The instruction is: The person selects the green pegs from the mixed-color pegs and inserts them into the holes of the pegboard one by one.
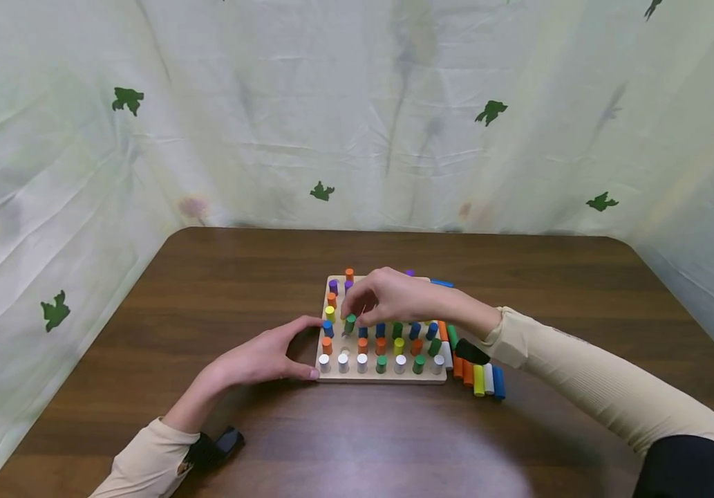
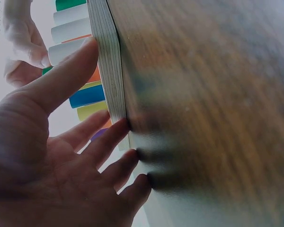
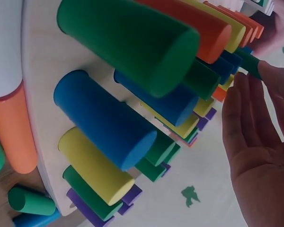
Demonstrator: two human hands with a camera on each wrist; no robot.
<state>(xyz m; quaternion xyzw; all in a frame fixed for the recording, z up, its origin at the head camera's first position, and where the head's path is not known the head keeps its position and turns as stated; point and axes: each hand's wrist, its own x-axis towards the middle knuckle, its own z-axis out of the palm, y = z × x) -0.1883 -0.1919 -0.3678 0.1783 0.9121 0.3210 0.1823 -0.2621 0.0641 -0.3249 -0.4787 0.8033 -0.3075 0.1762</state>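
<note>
A wooden pegboard [image 1: 388, 380] bears rows of coloured pegs in white, orange, blue, green, yellow and purple. Between thumb and fingers my right hand [image 1: 397, 297] pinches a green peg [image 1: 350, 324], upright over the left part of the board, in line with the row of mostly blue pegs. In the right wrist view this green peg [image 3: 249, 63] shows beyond the standing pegs, at the fingertips. My left hand [image 1: 269, 353] rests against the board's left side, fingers spread. In the left wrist view its thumb and fingertips touch the board's edge [image 2: 110, 61].
Loose pegs lie along the board's right side, among them a yellow peg [image 1: 479, 381] and a blue peg [image 1: 499, 383]. Another blue peg [image 1: 442, 283] lies by the far right corner. The brown table [image 1: 257, 277] meets a pale curtain [image 1: 357, 124] with green leaf shapes.
</note>
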